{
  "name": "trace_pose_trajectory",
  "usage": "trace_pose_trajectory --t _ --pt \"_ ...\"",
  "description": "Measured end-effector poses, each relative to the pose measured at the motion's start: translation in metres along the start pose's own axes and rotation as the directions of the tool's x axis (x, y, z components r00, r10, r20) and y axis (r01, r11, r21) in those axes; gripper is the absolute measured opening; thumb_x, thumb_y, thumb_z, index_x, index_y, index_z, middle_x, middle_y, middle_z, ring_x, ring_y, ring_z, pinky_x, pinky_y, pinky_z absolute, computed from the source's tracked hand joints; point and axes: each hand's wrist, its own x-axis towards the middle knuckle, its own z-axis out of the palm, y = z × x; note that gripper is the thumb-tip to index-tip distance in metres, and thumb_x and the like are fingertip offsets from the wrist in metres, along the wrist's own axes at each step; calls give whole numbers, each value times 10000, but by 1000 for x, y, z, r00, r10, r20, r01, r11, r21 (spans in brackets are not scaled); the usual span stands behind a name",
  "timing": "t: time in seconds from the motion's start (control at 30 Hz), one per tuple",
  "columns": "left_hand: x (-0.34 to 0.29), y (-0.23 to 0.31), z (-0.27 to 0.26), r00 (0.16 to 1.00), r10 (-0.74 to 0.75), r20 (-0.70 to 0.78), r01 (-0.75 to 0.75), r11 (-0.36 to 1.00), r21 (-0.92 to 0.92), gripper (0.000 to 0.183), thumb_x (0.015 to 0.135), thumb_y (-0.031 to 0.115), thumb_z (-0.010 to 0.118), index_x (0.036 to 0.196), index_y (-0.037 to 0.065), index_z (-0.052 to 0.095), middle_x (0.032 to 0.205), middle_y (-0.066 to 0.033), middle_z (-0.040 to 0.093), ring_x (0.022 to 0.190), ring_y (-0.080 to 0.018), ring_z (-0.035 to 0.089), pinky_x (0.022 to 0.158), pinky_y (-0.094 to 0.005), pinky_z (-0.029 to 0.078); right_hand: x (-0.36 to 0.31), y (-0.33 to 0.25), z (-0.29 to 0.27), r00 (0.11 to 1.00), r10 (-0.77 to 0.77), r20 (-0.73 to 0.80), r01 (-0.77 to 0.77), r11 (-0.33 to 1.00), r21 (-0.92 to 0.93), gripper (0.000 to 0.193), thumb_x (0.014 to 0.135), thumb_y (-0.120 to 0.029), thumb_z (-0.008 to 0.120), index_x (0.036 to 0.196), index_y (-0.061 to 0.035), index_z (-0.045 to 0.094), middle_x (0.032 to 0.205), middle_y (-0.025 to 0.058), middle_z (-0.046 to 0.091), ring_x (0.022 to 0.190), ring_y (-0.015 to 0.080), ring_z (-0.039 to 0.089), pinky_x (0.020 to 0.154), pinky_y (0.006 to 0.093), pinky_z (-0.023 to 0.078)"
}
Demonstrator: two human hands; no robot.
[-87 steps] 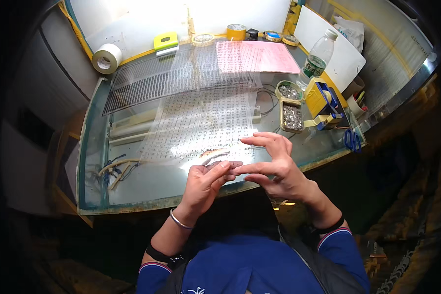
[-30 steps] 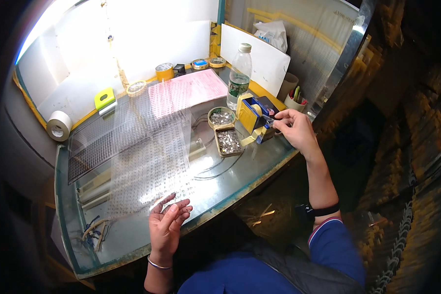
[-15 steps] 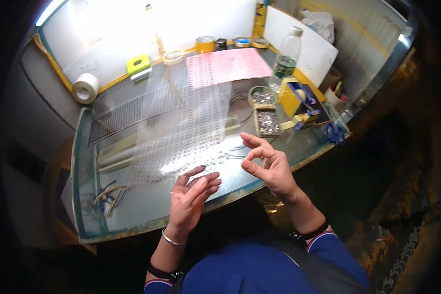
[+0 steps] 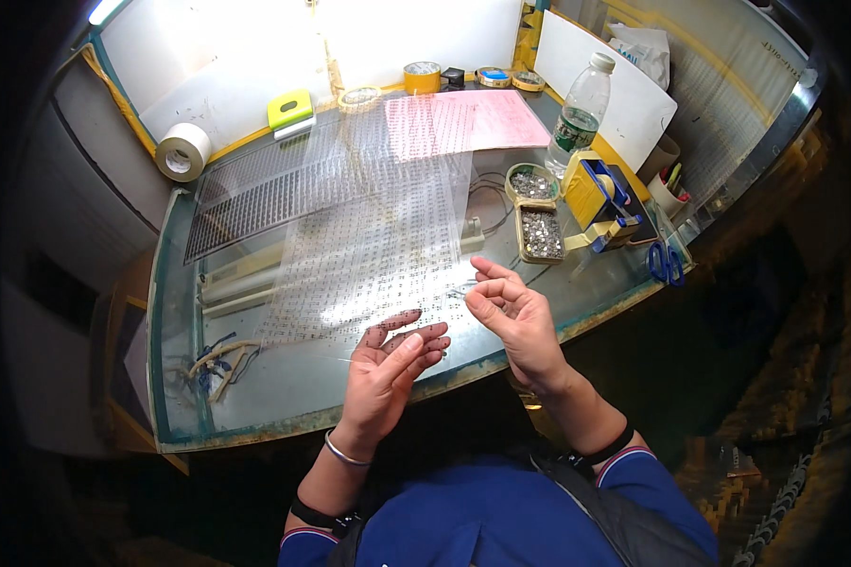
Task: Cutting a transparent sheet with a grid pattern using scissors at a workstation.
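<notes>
Left hand (image 4: 392, 369): fingers half-curled at the near edge of the clear printed sheet (image 4: 378, 222), thumb above them; the fingers look dark and specked, and whether this grip is closed on the sheet I cannot tell.

Right hand (image 4: 525, 331): thumb and forefinger closed in a pinch on a small clear strip (image 4: 458, 289) (material uncertain), just beside the sheet's near right corner.

Sheet: on the glass desk (image 4: 274, 402), its far part overlapping a pink paper (image 4: 511, 123).

Right side of desk: round tub (image 4: 510, 191) and oblong tub (image 4: 542, 260) of shiny pieces; yellow-and-blue tape dispenser (image 4: 584, 194); blue-handled scissors (image 4: 666, 263).
</notes>
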Motion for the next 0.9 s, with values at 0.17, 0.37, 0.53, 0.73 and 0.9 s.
trace_pose_trajectory --t 0.17,0.37,0.53,0.73,0.9 --pt "-1 1 1 1000 -6 0 6 1000 -5 284 879 53 485 1142 -4 395 1086 -244 534 966 -257 570 837 -324 463 1 1 -1 1000 4 1 -4 1000 -23 64 806 -59 618 858 -21 620 1292 141 369 1111 168 404 931 303 327" --pt "-1 1 -1 1000 -5 0 5 1000 -15 277 878 45 487 1137 -6 404 1080 -240 538 962 -254 572 837 -324 465 1 1 0 1000 9 0 -9 999 -40 67 804 -71 624 849 -22 618 1298 150 357 1132 185 397 937 320 325" --pt "-1 1 -1 1000 -3 6 3 1000 -23 266 877 47 490 1128 -1 415 1074 -234 544 957 -251 575 832 -322 467 0 1 0 1000 2 -12 -4 996 -93 63 792 -79 636 836 -39 616 1307 163 338 1162 224 386 949 332 317" --pt "0 -1 -3 1000 7 17 -7 1000 -20 263 874 43 493 1123 8 420 1061 -229 555 947 -244 578 816 -316 469 0 3 8 955 -243 -168 143 878 -456 189 796 -96 624 958 -44 542 1215 127 364 1023 185 439 870 302 359" --pt "-1 -1 -3 1000 -3 -2 3 1000 -29 260 873 41 494 1121 13 422 1063 -229 557 938 -243 583 809 -311 471 13 -10 -7 980 197 27 -198 974 112 205 820 -169 601 934 -16 526 960 66 500 728 100 482 650 213 406"
